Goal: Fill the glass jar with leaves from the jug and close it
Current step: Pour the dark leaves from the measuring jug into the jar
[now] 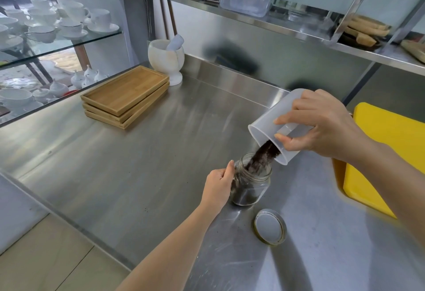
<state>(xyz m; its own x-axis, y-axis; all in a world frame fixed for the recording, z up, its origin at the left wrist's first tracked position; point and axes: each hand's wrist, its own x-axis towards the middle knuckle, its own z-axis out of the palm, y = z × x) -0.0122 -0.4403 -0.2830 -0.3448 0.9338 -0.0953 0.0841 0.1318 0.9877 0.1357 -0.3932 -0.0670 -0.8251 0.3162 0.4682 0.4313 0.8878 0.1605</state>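
The glass jar (250, 185) stands upright on the steel counter (138, 164), near its front edge and well apart from the back edge. The left hand (218, 187) is closed around the side of the jar and keeps it steady. The right hand (322, 127) is closed on the plastic jug (271, 127), which is tilted strongly, its mouth down and toward the jar. A dark stream of leaves (264, 155) runs from the lower rim of the jug into the jar mouth. The jar looks about one third full, so the pouring step is in hand.

To do it well, I think the lowest point of the jug rim should stay just above the middle of the jar mouth, because the mouth is narrow and the jug is wide. The tilt should grow slowly, so the leaves do not fall in a lump and spill. Room should be left below the thread for closing. The lid (270, 226) lies flat on the counter, near the jar toward the front edge, ready for the right hand.
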